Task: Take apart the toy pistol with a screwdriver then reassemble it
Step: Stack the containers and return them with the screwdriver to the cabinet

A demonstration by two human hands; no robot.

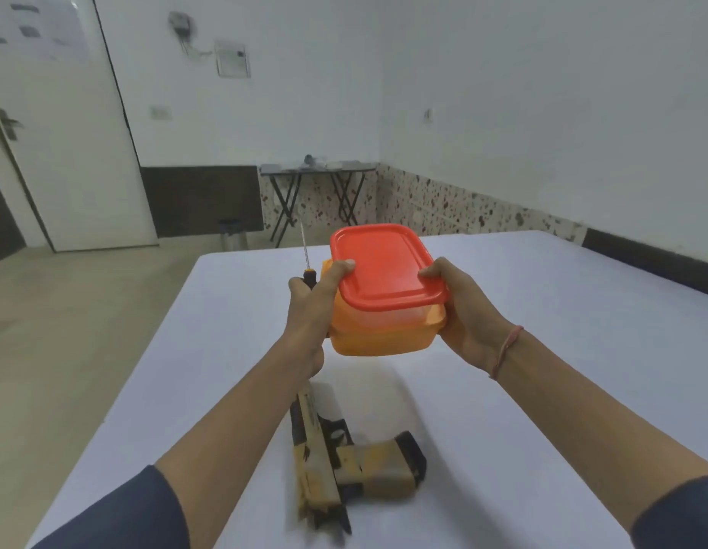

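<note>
Nearest the viewer, two forearms in dark blue sleeves reach forward over a white surface. Below the container and closer to the viewer, the toy pistol lies flat on the surface, tan and black, its barrel pointing away and its grip turned to the right. It is blurred, and no hand touches it.

Both hands hold an orange plastic container in the air above the surface. A red lid sits on top of it. The left hand clasps the container's left side, thumb hooked over the lid's edge. The same hand also holds a screwdriver; its dark handle shows just left of the container and its thin shaft points up. The right hand grips the container's right side, thumb pressed on the lid's rim and fingers hidden underneath. A thin pink thread bracelet circles the right wrist.

Beyond the container the surface ends and a beige floor begins. Farther back, behind the container, a small folding table stands against a white wall. Far to the container's left is a white door.
</note>
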